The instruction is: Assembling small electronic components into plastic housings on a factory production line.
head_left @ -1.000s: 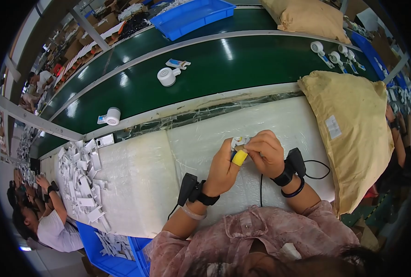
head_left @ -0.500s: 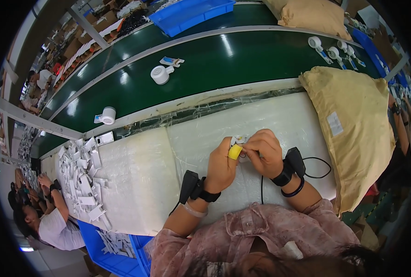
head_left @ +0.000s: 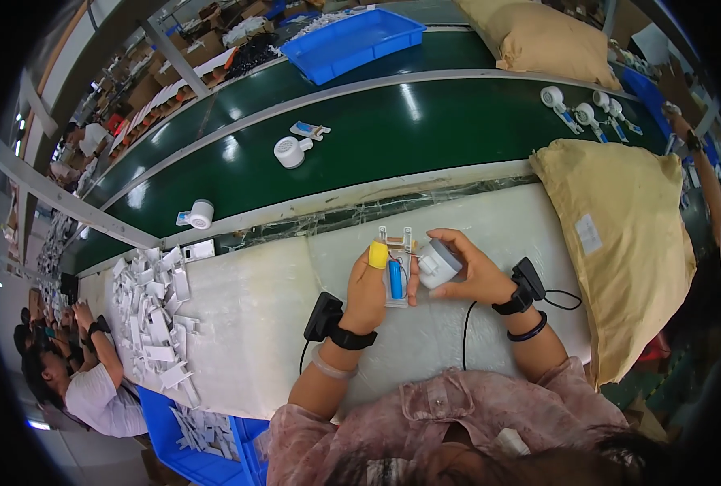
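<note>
Our left hand [head_left: 366,290] grips a white casing [head_left: 397,303] holding a blue cylindrical cell [head_left: 396,278]; our right hand [head_left: 484,275] clasps a gray-and-white round housing [head_left: 439,265] over the film-covered surface [head_left: 247,308].

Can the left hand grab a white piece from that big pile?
Probably not right now: the left hand is holding a white case with a blue battery. Otherwise, the pile looks reachable across the table.

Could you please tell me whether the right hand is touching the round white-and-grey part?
Touching: the head view shows the right hand holding the round white-and-grey part, its fingers and thumb against opposite edges.
</note>
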The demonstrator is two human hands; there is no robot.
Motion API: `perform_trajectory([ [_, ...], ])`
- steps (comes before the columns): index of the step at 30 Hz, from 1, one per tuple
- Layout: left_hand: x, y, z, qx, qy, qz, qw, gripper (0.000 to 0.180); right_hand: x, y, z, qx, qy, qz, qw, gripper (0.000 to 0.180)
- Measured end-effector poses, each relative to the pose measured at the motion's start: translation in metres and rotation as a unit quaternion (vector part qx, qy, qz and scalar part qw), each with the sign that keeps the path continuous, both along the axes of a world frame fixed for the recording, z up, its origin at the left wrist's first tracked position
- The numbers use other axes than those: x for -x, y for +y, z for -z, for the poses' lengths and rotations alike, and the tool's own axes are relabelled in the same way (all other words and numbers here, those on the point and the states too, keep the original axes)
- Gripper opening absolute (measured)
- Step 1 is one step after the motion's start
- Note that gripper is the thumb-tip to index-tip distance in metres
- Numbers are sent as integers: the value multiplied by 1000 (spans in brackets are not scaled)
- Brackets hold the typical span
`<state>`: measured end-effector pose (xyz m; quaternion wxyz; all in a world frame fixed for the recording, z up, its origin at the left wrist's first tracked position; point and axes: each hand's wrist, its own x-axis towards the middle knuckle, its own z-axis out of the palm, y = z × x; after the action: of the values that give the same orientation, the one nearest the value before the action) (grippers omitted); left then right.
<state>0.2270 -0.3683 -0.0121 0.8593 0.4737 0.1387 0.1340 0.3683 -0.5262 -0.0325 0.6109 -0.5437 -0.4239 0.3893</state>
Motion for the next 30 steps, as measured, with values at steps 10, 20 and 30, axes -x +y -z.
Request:
perform_trajectory([
  [10, -2, 4, 4, -58, 44, 1, 997, 36, -20, -8, -2, -35, 284, 13, 958, 74],
  [20, 0, 4, 3, -137, 123, 112, 976, 38, -29, -14, -7, -41, 128, 122, 983, 68],
  [30, -3, -13, 3, -180, 163, 212, 947, 56, -33, -21, -9, 4, 64, 99, 993, 46],
])
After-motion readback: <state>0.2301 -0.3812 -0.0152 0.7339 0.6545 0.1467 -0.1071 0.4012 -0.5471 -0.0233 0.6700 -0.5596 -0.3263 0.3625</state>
